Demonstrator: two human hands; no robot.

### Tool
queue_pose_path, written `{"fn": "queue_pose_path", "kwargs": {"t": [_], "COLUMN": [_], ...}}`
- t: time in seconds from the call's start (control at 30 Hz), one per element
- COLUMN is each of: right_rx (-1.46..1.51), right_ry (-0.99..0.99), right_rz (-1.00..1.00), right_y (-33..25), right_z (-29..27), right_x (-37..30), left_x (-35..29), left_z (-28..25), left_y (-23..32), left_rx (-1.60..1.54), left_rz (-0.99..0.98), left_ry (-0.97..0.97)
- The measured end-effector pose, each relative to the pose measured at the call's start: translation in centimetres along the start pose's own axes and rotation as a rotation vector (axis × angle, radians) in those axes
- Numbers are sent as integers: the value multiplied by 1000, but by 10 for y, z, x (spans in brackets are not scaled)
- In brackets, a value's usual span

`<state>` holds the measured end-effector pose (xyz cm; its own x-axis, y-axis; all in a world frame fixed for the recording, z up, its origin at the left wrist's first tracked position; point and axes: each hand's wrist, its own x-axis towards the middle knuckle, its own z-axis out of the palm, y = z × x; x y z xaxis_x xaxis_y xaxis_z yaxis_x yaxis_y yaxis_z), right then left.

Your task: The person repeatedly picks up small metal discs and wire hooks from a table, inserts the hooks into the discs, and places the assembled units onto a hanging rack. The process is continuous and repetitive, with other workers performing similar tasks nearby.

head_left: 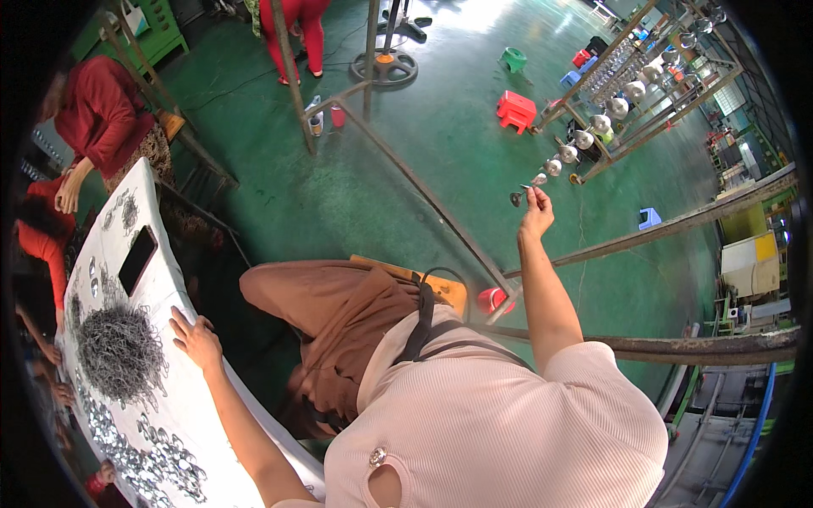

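Head view: left hand (199, 340), fingers spread, rests at the edge of the white tabletop (182, 391), left of frame, beside a tangled pile of dark wire pieces (123, 351). Shiny metal pieces (165, 457) lie lower left. Right hand (535, 213), well apart, pinches a small metal piece (525, 187) right of upper centre; its shape is unclear.

no readable text, label, brand, number or sign on any surface in the head view
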<state>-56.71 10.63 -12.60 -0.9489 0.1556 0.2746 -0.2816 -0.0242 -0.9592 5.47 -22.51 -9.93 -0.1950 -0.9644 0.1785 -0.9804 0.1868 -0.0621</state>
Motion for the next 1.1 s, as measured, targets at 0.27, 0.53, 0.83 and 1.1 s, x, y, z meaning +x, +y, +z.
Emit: {"fn": "queue_pose_path", "kwargs": {"t": [0.27,0.53,0.83,1.1], "right_rx": [22,-26,83,-48], "right_ry": [-54,-17,-55,-242], "right_rz": [-39,-57,-57,-78], "right_y": [2,-9,-27,-41], "right_z": [0,-2,-16,-8], "right_x": [12,9,6,-6], "left_x": [1,1,-2,-2], "left_z": [1,-3,-4,7], "left_y": [0,0,8,4], "left_rx": [-10,4,19,-92], "left_rz": [-4,-12,-5,-34], "left_ry": [13,-5,9,22]}}
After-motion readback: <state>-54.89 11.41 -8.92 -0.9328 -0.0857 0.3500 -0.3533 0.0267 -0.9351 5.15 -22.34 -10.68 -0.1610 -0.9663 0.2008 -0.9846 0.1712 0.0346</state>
